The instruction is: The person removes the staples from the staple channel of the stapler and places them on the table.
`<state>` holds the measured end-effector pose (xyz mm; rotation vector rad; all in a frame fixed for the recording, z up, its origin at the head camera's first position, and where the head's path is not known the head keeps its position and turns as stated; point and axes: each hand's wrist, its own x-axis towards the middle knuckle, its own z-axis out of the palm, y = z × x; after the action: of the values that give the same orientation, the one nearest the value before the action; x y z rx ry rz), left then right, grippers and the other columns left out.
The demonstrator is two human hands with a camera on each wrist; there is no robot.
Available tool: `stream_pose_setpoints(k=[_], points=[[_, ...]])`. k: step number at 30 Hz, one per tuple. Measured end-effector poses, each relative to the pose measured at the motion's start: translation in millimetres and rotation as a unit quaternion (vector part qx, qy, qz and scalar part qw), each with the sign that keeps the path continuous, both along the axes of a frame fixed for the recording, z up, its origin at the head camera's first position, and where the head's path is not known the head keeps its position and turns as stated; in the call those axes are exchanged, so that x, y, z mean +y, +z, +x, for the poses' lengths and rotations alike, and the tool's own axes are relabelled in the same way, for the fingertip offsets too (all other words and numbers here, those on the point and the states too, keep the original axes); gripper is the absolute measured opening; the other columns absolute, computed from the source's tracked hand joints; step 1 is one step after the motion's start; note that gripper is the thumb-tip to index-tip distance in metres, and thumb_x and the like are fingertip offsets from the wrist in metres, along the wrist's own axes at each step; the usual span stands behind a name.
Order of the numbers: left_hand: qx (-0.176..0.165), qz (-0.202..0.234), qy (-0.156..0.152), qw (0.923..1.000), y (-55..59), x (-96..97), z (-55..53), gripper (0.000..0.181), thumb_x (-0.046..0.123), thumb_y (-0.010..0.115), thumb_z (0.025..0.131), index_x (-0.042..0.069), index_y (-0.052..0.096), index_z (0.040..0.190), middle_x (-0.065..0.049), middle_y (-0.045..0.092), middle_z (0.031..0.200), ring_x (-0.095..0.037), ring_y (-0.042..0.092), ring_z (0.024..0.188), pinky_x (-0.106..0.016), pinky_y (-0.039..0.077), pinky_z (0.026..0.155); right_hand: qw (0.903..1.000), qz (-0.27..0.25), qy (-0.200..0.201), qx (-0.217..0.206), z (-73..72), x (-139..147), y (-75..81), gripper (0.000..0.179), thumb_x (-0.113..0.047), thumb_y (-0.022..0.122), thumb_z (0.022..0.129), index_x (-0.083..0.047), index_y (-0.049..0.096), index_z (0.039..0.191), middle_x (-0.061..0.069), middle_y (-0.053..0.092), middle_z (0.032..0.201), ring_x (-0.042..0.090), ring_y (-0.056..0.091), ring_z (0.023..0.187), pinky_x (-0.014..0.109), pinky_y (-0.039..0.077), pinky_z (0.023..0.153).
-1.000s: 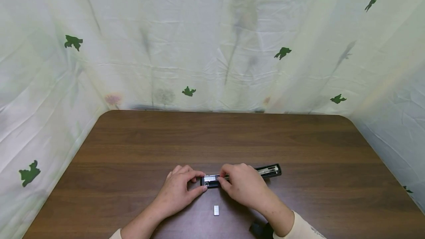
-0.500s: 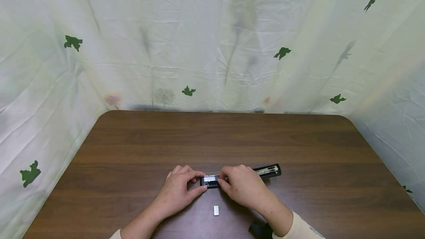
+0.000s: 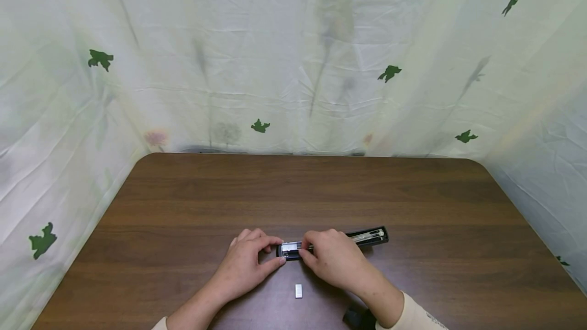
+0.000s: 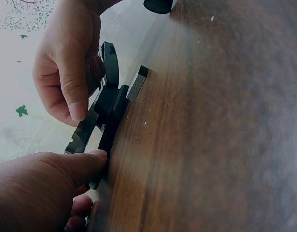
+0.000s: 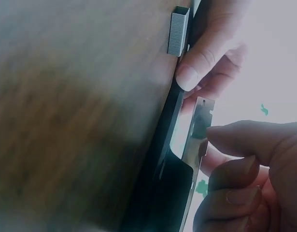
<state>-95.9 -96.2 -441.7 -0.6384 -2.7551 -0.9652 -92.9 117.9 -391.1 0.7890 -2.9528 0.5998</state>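
A black stapler [image 3: 371, 237] lies opened out on the table, its cover swung back to the right. My left hand [image 3: 249, 258] pinches the front end of its base between thumb and fingers. The right hand [image 3: 337, 258] holds the sides of the metal staple channel [image 5: 200, 116] between thumb and index finger, its other fingers curled. In both wrist views that channel stands raised at an angle from the base, with a gap beneath. Part of the stapler's middle is hidden by the right hand. A stick of staples [image 3: 298, 291] rests on the table nearer the person.
The brown wooden table [image 3: 206, 192] is enclosed by pale curtains [image 3: 275, 55] printed with green leaf shapes. Beside the right wrist sits a black object [image 3: 359, 316] at the bottom of the head view, partly covered by the sleeve.
My right hand has slid slightly left along the staple channel, so a little more of the opened cover shows. The left hand and the stick of staples stay in place.
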Motion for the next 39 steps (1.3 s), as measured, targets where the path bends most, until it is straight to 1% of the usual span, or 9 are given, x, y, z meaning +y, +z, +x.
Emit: stream_pose_setpoints(k=[7, 14, 28, 39], points=[[-0.004, -0.002, 0.004, 1.0000, 0.1, 0.4, 0.0, 0.031, 0.039, 0.078, 0.070, 0.032, 0.068, 0.098, 0.021, 0.047, 0.076, -0.002, 0.040, 0.076, -0.028, 0.030, 0.069, 0.9998, 0.002, 0.009, -0.016, 0.4, -1.6, 0.8, 0.007, -0.026, 0.064, 0.085, -0.019, 0.064, 0.084, -0.016, 0.039, 0.048, 0.000, 0.033, 0.041, 0.023, 0.029, 0.039], [-0.003, -0.004, 0.004, 1.0000, 0.5, 0.4, 0.0, 0.030, 0.040, 0.078, 0.071, 0.032, 0.068, 0.098, 0.020, 0.048, 0.076, -0.001, 0.039, 0.076, -0.028, 0.030, 0.069, 0.9993, -0.002, 0.015, -0.035, 0.9, -2.4, 0.7, 0.012, -0.027, 0.064, 0.086, -0.016, 0.065, 0.091, -0.015, 0.041, 0.051, 0.000, 0.035, 0.041, 0.023, 0.029, 0.038], [-0.004, -0.003, 0.005, 1.0000, 0.2, 0.2, 0.4, 0.031, 0.040, 0.078, 0.071, 0.032, 0.068, 0.099, 0.020, 0.047, 0.076, -0.001, 0.039, 0.076, -0.028, 0.030, 0.069, 0.9986, -0.008, 0.022, -0.048, 1.7, -3.4, -0.2, 0.013, -0.027, 0.064, 0.086, -0.016, 0.063, 0.093, -0.016, 0.042, 0.051, -0.001, 0.037, 0.041, 0.023, 0.030, 0.039], [0.002, 0.001, 0.003, 1.0000, 0.0, 0.4, -0.1, 0.030, 0.040, 0.078, 0.071, 0.033, 0.067, 0.099, 0.021, 0.048, 0.076, -0.001, 0.038, 0.076, -0.027, 0.030, 0.068, 0.9992, -0.009, 0.028, -0.026, 0.0, -2.7, -1.1, 0.012, -0.027, 0.065, 0.085, -0.017, 0.064, 0.092, -0.016, 0.041, 0.052, 0.001, 0.037, 0.043, 0.022, 0.029, 0.039]])
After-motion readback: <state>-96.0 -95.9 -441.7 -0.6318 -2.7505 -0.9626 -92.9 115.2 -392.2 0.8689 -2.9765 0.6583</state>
